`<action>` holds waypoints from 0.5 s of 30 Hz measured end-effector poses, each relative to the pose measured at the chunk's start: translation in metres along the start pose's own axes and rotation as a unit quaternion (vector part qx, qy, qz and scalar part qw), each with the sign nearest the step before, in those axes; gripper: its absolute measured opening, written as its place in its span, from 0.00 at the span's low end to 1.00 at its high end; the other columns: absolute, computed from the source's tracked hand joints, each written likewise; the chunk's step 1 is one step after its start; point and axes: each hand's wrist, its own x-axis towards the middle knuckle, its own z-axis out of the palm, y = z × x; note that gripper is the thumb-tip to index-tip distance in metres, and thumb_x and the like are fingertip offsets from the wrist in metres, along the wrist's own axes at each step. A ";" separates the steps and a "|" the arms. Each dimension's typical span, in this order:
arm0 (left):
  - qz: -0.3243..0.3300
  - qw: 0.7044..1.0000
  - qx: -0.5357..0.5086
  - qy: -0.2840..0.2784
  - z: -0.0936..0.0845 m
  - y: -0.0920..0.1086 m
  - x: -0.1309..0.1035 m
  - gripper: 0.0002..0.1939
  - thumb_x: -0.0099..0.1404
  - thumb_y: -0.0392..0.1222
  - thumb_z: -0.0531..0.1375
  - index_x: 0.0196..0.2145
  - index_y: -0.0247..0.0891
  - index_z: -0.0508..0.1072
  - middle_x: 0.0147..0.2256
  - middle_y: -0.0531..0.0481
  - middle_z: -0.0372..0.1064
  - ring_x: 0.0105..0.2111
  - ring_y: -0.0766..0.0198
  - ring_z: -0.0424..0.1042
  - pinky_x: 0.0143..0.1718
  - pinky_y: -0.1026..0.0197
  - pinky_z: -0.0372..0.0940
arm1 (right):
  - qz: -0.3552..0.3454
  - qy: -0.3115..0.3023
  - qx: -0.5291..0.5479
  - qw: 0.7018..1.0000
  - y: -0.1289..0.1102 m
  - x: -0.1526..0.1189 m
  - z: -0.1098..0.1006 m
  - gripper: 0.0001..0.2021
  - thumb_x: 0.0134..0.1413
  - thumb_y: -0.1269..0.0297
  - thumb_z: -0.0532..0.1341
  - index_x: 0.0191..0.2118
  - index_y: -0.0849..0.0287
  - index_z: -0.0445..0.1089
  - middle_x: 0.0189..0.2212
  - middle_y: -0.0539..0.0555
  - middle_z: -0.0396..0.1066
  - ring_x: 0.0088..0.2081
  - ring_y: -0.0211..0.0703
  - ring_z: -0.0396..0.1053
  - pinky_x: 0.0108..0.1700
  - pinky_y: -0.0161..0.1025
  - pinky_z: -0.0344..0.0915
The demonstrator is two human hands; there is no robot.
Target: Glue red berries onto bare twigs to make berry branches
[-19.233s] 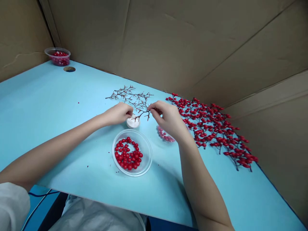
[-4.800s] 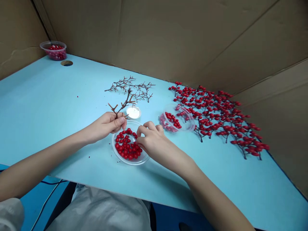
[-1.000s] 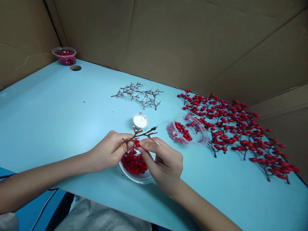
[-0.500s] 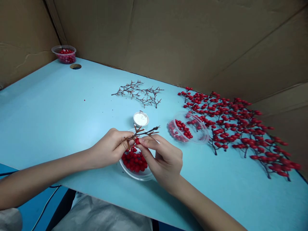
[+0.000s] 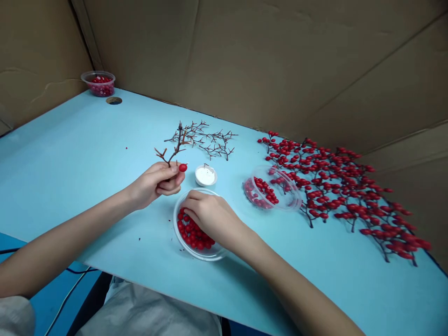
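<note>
My left hand (image 5: 154, 183) pinches a small brown artificial branch (image 5: 175, 148) with bare forked twigs, held upright above the table. One red berry (image 5: 182, 167) sits on a twig beside its fingertips. My right hand (image 5: 212, 213) reaches into a round clear plastic bowl (image 5: 199, 255) of red berries (image 5: 192, 233). Its fingers are bent together and point down at the berries; what they hold, if anything, is hidden. Just behind the bowl stands a small white cup (image 5: 206, 175) filled with something white.
Bare brown branches (image 5: 217, 136) lie farther back. Many berry-laden branches (image 5: 332, 186) cover the right side. A clear tub (image 5: 257, 193) with red berries stands by them, another tub (image 5: 101, 85) in the far left corner. Near that one is a table hole (image 5: 114, 100). Cardboard walls (image 5: 245, 60) enclose the back.
My hands have moved apart. The left has lifted the branch up and left, turning it upright with the berry on it. The right has let go of that berry and dropped into the bowl.
</note>
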 end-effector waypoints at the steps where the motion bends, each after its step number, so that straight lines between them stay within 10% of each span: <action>1: -0.007 1.000 -0.007 0.000 -0.002 -0.001 0.001 0.15 0.57 0.46 0.54 0.19 0.33 0.59 0.14 0.61 0.37 0.13 0.78 0.39 0.18 0.67 0.38 | 0.001 -0.025 -0.038 0.999 -0.001 0.003 0.002 0.09 0.52 0.72 0.52 0.30 0.62 0.69 0.30 0.55 0.69 0.29 0.40 0.68 0.30 0.34 0.61; 15: -0.052 0.997 -0.037 -0.034 -0.001 -0.009 0.001 0.16 0.55 0.47 0.55 0.19 0.33 0.60 0.13 0.63 0.35 0.12 0.78 0.37 0.18 0.68 0.40 | 0.120 -0.063 -0.060 0.989 -0.009 0.014 0.006 0.09 0.50 0.66 0.55 0.29 0.61 0.71 0.28 0.57 0.72 0.30 0.46 0.69 0.27 0.35 0.58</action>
